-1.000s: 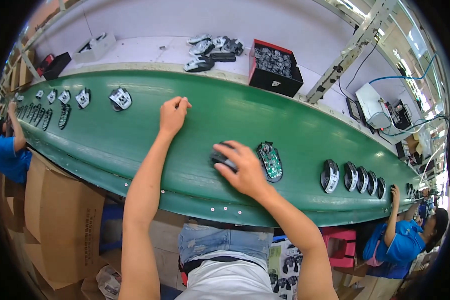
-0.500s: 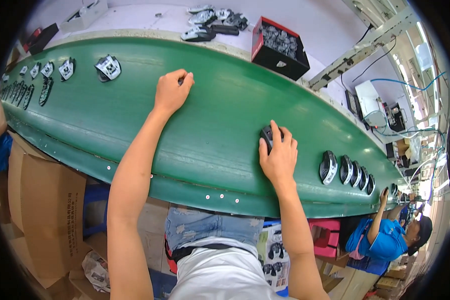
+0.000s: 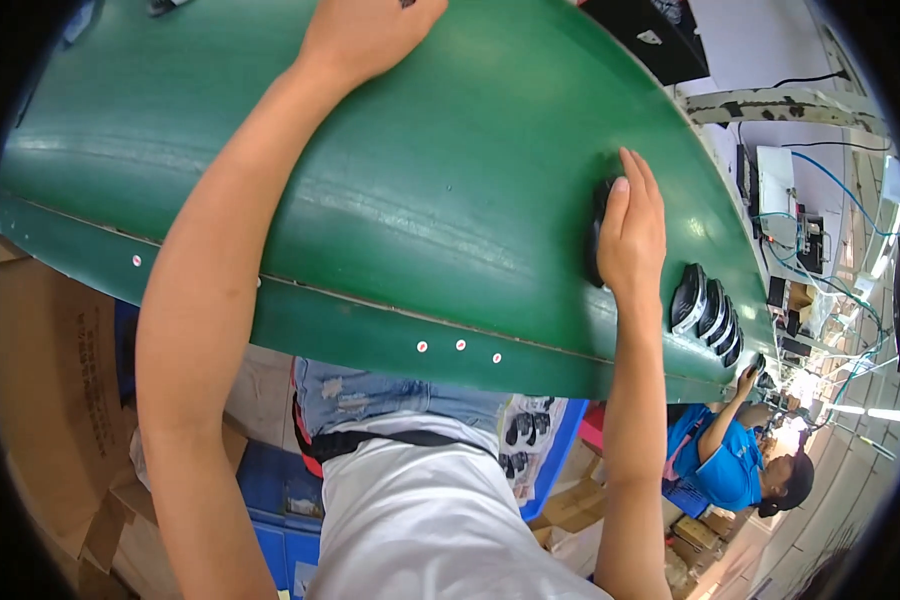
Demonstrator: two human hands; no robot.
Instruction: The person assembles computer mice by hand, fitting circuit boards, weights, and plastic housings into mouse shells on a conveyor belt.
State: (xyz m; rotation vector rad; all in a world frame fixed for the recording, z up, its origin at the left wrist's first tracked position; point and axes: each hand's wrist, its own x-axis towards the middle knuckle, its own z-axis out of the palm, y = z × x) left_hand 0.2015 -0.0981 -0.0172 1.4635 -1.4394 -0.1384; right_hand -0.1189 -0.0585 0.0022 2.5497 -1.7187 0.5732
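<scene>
At the top edge, over the green conveyor belt (image 3: pixel 400 170), my left hand (image 3: pixel 370 35) is closed. A small dark bit shows at its fingers; the frame's edge cuts off the rest. My right hand (image 3: pixel 635 230) is farther right, its palm and thumb against a black computer mouse (image 3: pixel 600 235) tilted on its side on the belt. Its fingers lie close together, partly hiding the mouse, and how firmly they grip is hard to see. Beyond that hand, several dark mouse shells (image 3: pixel 688 297) with pale edges stand in a close row.
A black box (image 3: pixel 660 40) stands on the ledge across the belt, near a worn metal post (image 3: pixel 790 107). White equipment (image 3: pixel 776 185) with cables is at the far right. A co-worker in blue (image 3: pixel 735 470) reaches to the belt's right end. A cardboard box (image 3: pixel 45 380) stands lower left.
The view has shifted to the right and closer to the belt. My right hand has moved toward the row of shells. My left hand now reaches the top edge, still closed.
</scene>
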